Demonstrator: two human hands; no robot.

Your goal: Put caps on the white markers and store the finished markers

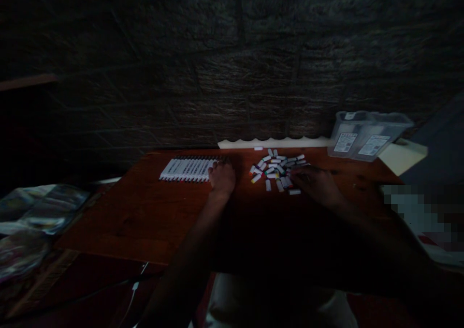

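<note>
A row of white markers without caps lies side by side on the left half of the wooden table. My left hand rests at the right end of this row, its fingers curled over the last marker. Right of it is a loose pile of marker caps, white with coloured ends. My right hand reaches into the right side of the pile, with thumb and fingertips closed together on a cap. The dim light hides much of that cap.
Clear plastic cases with labels stand at the table's back right corner, beside a pale sheet. A wavy white strip runs along the back edge against the dark block wall. Plastic bags lie left of the wooden table.
</note>
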